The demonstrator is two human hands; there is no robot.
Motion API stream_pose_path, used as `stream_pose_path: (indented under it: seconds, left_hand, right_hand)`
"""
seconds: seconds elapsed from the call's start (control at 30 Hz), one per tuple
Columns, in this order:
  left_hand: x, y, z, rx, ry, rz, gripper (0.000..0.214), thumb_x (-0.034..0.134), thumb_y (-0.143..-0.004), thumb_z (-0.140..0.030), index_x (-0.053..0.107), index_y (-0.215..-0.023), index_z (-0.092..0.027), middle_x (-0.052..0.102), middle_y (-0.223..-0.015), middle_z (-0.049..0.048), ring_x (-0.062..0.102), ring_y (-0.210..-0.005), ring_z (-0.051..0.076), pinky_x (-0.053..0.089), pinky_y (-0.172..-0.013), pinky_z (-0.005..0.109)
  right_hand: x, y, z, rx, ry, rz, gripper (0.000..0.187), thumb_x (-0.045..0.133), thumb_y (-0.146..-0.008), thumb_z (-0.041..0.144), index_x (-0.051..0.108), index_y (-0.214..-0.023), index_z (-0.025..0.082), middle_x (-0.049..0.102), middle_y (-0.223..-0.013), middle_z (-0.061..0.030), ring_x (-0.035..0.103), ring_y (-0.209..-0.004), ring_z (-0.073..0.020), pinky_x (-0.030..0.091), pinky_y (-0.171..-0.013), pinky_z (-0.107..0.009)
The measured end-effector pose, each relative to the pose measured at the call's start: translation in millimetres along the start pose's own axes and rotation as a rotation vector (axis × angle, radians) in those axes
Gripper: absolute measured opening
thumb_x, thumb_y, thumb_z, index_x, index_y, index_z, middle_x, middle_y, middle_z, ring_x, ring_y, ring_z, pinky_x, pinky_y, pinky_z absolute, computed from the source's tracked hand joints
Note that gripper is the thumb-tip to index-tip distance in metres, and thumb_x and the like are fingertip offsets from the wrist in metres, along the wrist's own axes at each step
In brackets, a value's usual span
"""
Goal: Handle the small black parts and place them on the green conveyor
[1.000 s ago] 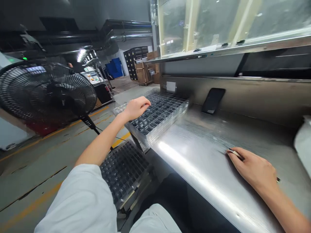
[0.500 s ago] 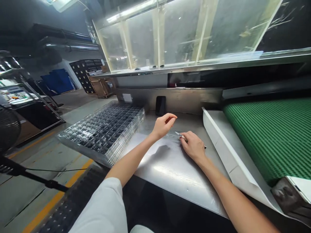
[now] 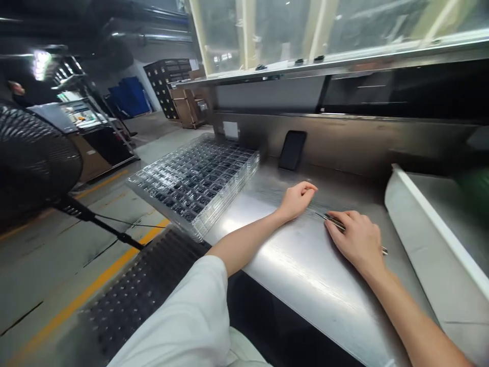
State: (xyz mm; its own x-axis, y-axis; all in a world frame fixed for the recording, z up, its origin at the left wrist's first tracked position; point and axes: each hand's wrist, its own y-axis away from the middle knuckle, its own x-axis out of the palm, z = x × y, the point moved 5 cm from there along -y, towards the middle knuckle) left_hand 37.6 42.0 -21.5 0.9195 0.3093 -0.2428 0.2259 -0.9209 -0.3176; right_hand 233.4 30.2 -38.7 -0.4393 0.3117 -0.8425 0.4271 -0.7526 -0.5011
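Note:
My left hand (image 3: 299,199) is closed in a pinch above the steel work surface (image 3: 294,255). Whatever its fingertips hold, if anything, is too small to make out. To its right, my right hand (image 3: 357,237) is wrapped round a slim metal craft knife (image 3: 335,221). The pointed tip of the knife juts out to the left, towards the left fingertips but apart from them, and its back end shows beyond the palm. A dark phone (image 3: 292,150) leans against the rear metal panel, behind the left hand.
On the left, a stack of clear plastic trays (image 3: 194,178) holds dark parts. A white guard wall (image 3: 431,244) bounds the right side, with a blurred green conveyor belt (image 3: 479,188) beyond. A black fan (image 3: 38,153) stands at far left, and a person (image 3: 17,92) shows in the background.
My view has turned left and tilted down, so the surroundings sit further right and the conveyor nearly leaves view. My left hand remains pinched; my right hand still holds the craft knife.

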Motion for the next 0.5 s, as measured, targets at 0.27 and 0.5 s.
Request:
stream_pose_path:
  seconds: [0.27,0.5]
  left_hand:
    - [-17.7,5,-34,0.094,-0.233,-0.026,0.022,0.058,-0.1,-0.026,0.076,-0.112,-0.027,0.078,-0.098,0.0,0.071,-0.091,0.018,0.053,-0.088,0.031]
    - [-122.3,47,-162,0.597,-0.497,-0.259,0.027,0.047,-0.109,-0.026,0.074,-0.116,-0.022,0.074,-0.121,0.0075,0.071,-0.11,0.017,0.054,-0.095,0.029]
  right_hand:
    - [-3,-5,-2,0.048,0.082,0.108,0.051,0.039,-0.101,0.053,0.081,-0.113,0.026,0.07,-0.114,-0.0135,0.062,-0.105,-0.0352,0.046,-0.078,-0.045]
    - [-6,-9,4,0.036,0.107,0.182,0.051,0.038,-0.101,0.053,0.082,-0.112,0.028,0.071,-0.116,-0.014,0.064,-0.106,-0.0354,0.047,-0.078,-0.045]
